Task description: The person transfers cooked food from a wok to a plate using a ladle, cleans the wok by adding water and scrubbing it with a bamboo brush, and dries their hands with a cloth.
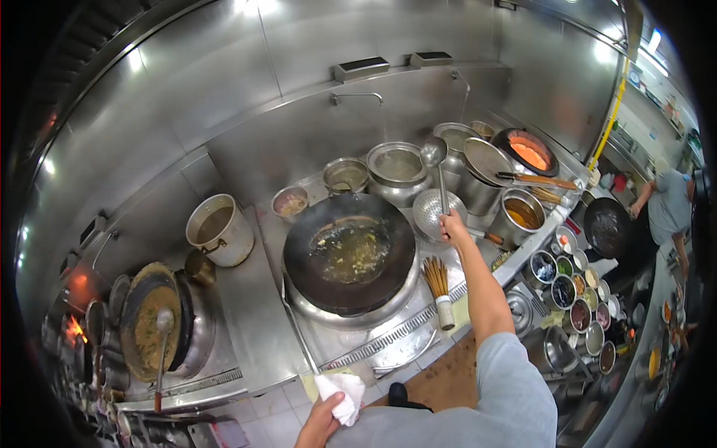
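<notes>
My right hand (452, 226) is closed round the handle of a metal ladle (433, 152), its bowl raised over the pots at the back. Close beside that hand lies a perforated strainer (433, 213) with a wooden handle. My left hand (323, 422) grips a folded white cloth (341, 397) at the near end of a long metal rod (299, 328). That rod runs up beside a large dark wok (299, 257) on the burner. Cloudy, yellowish liquid with pale bits (351, 250) fills the wok's middle. A bamboo brush (441, 293) sits right of the wok.
Metal pots (398, 163) line the back under a faucet (357, 97). At left stand a tall pot (219, 231) and a second wok (138, 321) with a ladle. Seasoning bowls (564, 291) cluster at right, near another person (667, 205) beside a black wok (606, 228). Flame (75, 328) shows far left.
</notes>
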The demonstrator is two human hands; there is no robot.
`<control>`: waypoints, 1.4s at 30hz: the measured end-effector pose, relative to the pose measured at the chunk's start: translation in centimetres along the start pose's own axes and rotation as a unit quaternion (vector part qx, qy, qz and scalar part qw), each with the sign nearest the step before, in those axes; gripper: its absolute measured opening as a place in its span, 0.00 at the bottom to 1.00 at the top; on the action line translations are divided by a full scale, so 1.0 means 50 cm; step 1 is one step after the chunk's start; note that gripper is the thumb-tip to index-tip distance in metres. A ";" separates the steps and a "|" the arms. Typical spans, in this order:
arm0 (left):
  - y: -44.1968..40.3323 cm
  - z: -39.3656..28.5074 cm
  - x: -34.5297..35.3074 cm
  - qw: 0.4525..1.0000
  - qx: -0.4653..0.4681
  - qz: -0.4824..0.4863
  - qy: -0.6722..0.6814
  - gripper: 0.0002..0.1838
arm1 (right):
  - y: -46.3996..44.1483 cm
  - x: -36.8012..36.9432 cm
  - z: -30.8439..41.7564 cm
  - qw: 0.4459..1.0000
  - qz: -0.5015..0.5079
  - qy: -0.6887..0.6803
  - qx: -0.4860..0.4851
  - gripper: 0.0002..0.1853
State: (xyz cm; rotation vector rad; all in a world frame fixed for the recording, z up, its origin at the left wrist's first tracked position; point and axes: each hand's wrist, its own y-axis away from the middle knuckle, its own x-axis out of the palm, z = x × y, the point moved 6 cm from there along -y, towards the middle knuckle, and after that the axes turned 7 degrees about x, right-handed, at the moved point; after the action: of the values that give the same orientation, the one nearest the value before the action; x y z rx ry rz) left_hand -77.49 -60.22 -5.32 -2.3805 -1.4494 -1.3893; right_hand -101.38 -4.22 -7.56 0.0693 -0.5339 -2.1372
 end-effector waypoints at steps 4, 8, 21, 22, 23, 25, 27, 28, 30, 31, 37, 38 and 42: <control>0.017 -0.018 0.002 0.998 0.036 -0.055 0.003 0.31 | -0.151 0.032 0.016 0.955 -0.164 0.233 -0.081 0.16; 0.051 0.003 -0.062 0.978 0.039 -0.192 -0.069 0.29 | -0.192 0.102 0.045 0.984 -0.023 0.171 0.037 0.08; 0.063 -0.067 -0.038 0.988 0.098 -0.100 0.064 0.34 | 0.160 0.152 0.103 0.861 0.326 -0.330 0.209 0.15; 0.055 -0.067 -0.038 0.991 0.099 -0.065 0.068 0.33 | 0.212 0.144 0.116 0.874 0.341 -0.300 0.173 0.14; 0.052 -0.061 -0.045 0.992 0.092 -0.038 0.072 0.33 | 0.244 0.130 0.118 0.915 0.296 -0.249 0.113 0.14; 0.054 -0.056 -0.035 0.992 0.084 -0.057 0.072 0.31 | 0.358 0.137 0.111 0.880 0.376 -0.224 0.183 0.13; 0.059 -0.051 -0.019 0.994 0.076 -0.039 0.065 0.29 | 0.458 0.139 0.102 0.913 0.329 -0.198 0.138 0.10; 0.066 -0.044 -0.012 0.996 0.059 -0.014 0.072 0.28 | 0.487 0.140 0.083 0.919 0.292 -0.216 0.156 0.09; 0.087 -0.025 0.016 0.998 0.016 0.025 0.056 0.28 | 0.580 0.166 0.060 0.915 0.263 -0.249 0.175 0.09; 0.098 -0.010 0.028 0.998 -0.008 0.048 0.045 0.28 | 0.590 0.166 0.045 0.918 0.249 -0.255 0.172 0.09; 0.187 0.106 0.011 0.957 -0.161 0.148 -0.188 0.32 | 0.654 0.165 -0.150 0.928 0.311 -0.154 0.135 0.12; 0.196 0.110 0.007 0.957 -0.162 0.157 -0.182 0.31 | 0.700 0.168 -0.178 0.930 0.227 -0.189 0.218 0.13; 0.232 0.126 -0.014 0.948 -0.220 0.161 -0.161 0.31 | 0.754 0.159 -0.216 0.978 0.082 0.155 0.115 0.13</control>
State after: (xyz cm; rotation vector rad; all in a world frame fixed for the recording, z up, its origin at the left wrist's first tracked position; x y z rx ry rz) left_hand -64.99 -64.52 -5.02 -3.0656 -0.7783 -1.4005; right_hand -74.44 -33.06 -1.11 0.4648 -0.5759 -1.8519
